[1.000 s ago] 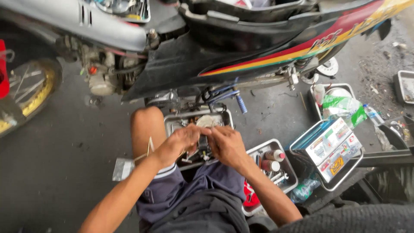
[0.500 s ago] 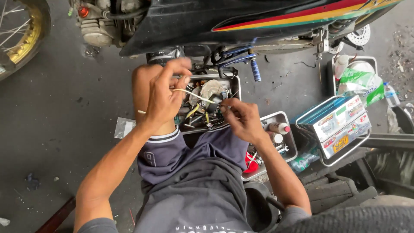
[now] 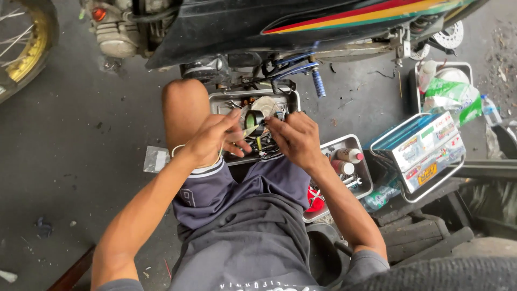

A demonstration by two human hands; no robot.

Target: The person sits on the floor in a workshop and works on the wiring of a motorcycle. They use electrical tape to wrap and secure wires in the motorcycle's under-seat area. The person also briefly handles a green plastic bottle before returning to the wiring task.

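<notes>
My left hand [image 3: 212,141] and my right hand [image 3: 293,137] meet over a metal tray [image 3: 291,97] full of small tools and parts, just past my bare knee. Both hands pinch a thin pale wire [image 3: 249,131] stretched between their fingertips. A roll of black tape [image 3: 254,119] lies in the tray right behind the wire. What the wire is fastened to is hidden by my fingers.
A motorcycle [image 3: 323,21] with a blue foot peg [image 3: 318,83] stands directly ahead, its spoked wheel [image 3: 24,46] far left. To my right are a second tray [image 3: 367,175] with spray cans, a wire basket [image 3: 425,151] holding a colourful box, a green bag [image 3: 449,91] and a water bottle [image 3: 489,110].
My left hand has dropped from above the tray and closed in on the right hand. The wire span between them is shorter. The camera has tilted down.
</notes>
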